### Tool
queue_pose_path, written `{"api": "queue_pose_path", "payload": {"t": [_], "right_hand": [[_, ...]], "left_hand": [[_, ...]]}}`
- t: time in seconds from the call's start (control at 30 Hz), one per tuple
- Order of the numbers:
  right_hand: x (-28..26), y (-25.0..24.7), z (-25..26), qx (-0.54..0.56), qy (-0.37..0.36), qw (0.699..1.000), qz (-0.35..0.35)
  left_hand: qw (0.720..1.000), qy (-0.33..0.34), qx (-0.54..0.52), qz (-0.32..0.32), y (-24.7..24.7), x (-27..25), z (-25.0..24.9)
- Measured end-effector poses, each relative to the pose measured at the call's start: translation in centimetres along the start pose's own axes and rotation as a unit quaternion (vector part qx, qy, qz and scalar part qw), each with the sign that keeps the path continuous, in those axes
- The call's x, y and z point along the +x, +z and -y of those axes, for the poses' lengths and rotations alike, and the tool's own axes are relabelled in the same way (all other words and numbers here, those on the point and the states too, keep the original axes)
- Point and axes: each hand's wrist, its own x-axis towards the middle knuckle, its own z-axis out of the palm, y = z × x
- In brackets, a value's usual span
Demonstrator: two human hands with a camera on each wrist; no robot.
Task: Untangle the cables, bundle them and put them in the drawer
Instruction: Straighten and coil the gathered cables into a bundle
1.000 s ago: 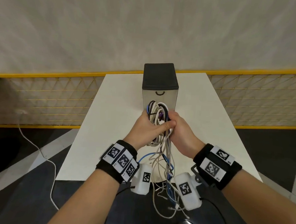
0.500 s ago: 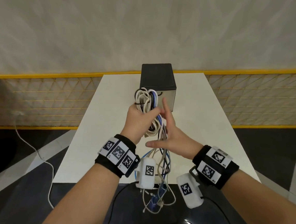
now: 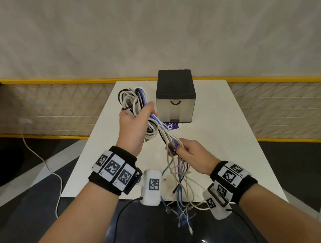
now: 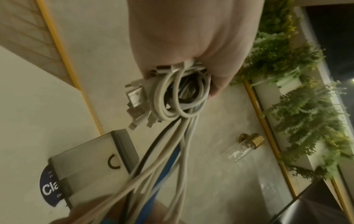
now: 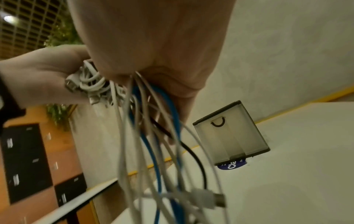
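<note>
Table; fingers hidden among cables

Readable text: one cut-off word on a sticker

A dark blue round sticker lies on the counter, half tucked under the front of the small drawer box; its white letters read "Cla", the rest hidden. Smaller print beneath is too blurred to read. The black-and-white square markers on the wrist bands carry patterns, with tiny illegible labels.
</note>
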Motion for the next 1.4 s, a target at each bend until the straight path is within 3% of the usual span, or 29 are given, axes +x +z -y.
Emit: {"api": "queue_pose_path", "payload": {"t": [0.2, 0.33, 0.4, 0.5, 0.67, 0.77, 0.87, 1.0, 1.13, 1.23, 1.4], "right_hand": [[0.9, -0.9, -1.9, -0.11, 0.083, 0.99, 0.017], [0.6, -1.1, -1.3, -0.17, 0.069, 0.983, 0.032], [0.5, -0.6, -1.3, -0.184, 0.044, 0.982, -0.011], [-0.6, -0.2, -1.5, -0.074, -0.03, 0.994, -0.075], [-2.5, -0.7, -0.3, 0.043, -0.065, 0.997, 0.008], [-3.5, -0.1, 0.2, 0.178, -0.025, 0.983, 0.032], [-4.3, 0.6, 0.4, 0.277, 0.077, 0.956, 0.056], [-4.9, 1.7, 0.0, 0.097, 0.124, 0.98, 0.122], [-5.8, 2.7, -3.0, -0.032, 0.12, 0.99, 0.065], [-6.8, 3.5, -4.9, -0.111, 0.136, 0.982, 0.067], [-6.7, 4.2, -5.8, -0.114, 0.196, 0.974, 0.003]], "left_hand": [[0.997, 0.059, 0.039, 0.011, 0.0, -0.6, -1.3], [0.993, 0.088, 0.063, 0.037, 0.3, -1.3, -1.8], [0.993, 0.091, 0.066, 0.033, 0.4, -1.4, -2.0], [0.994, 0.094, 0.048, 0.006, -0.4, -0.9, -2.7], [0.994, 0.09, 0.059, -0.013, -2.4, -0.3, -3.2], [0.994, 0.084, 0.069, -0.013, -3.7, -0.1, -3.2], [0.992, 0.081, 0.1, 0.01, -4.7, -0.7, -3.2], [0.985, 0.088, 0.137, 0.052, -4.9, -2.3, -3.2], [0.984, 0.107, 0.129, 0.055, -5.2, -3.1, -3.8], [0.983, 0.116, 0.126, 0.057, -5.4, -3.5, -4.3], [0.979, 0.13, 0.14, 0.07, -5.2, -4.2, -4.6]]}}
